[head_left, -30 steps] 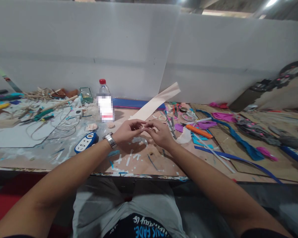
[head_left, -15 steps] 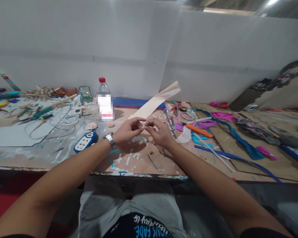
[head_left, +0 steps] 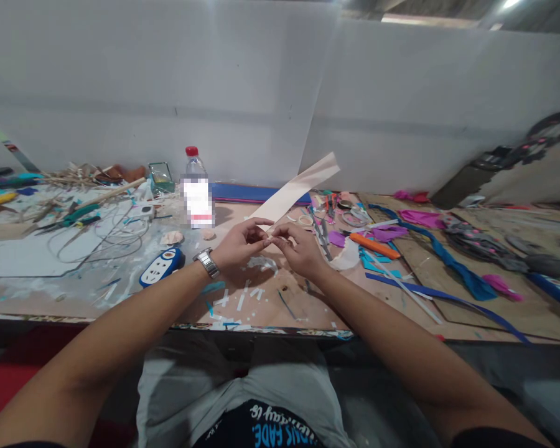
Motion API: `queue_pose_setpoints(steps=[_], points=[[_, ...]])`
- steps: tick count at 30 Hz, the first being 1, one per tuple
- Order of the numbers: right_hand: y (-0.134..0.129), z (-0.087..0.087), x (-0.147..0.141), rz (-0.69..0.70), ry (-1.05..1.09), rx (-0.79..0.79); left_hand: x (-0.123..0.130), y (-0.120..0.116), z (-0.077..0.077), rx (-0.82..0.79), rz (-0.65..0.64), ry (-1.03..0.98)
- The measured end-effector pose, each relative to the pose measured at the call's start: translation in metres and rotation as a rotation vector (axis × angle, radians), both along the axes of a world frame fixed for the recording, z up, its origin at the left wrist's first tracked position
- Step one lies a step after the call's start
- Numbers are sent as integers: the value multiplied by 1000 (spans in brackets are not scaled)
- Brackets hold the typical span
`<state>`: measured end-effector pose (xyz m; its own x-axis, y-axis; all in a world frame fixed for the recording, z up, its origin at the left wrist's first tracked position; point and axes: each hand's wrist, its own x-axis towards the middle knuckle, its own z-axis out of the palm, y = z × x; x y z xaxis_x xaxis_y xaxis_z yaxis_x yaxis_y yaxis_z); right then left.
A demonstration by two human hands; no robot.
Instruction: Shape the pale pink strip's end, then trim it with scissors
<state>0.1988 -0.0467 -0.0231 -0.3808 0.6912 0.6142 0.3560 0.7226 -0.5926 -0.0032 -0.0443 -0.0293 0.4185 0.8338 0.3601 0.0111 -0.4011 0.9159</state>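
Note:
My left hand (head_left: 242, 244) and my right hand (head_left: 298, 247) meet at their fingertips over the middle of the workbench. Both are closed in a pinch. Something small and pale seems to sit between the fingertips, too small to name. Just behind the fingers a wide cream strip (head_left: 296, 190) slants up to the right; its lower end is hidden by my hands, so I cannot tell whether they touch it. Below them a clear, curved piece (head_left: 262, 264) lies on the bench among white and blue paper scraps (head_left: 240, 300).
On the left stand a red-capped bottle (head_left: 196, 165), a blue-and-white power strip (head_left: 160, 267) and green-handled pliers (head_left: 77, 214). To the right lie an orange cutter (head_left: 374, 245), a tape roll (head_left: 305, 220), purple scraps and a blue ribbon (head_left: 441, 249). A pale wall rises behind.
My hands stay together with only a slight shift of the fingers. Nothing else on the bench has visibly moved.

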Motion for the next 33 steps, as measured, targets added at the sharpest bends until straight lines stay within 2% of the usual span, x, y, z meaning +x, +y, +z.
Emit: queue_pose_setpoints(steps=[18, 33], points=[[-3, 3, 0, -20, -20, 2, 1, 1, -2, 37, -80, -13], [-3, 3, 0, -21, -14, 9, 1, -2, -3, 73, -40, 34]])
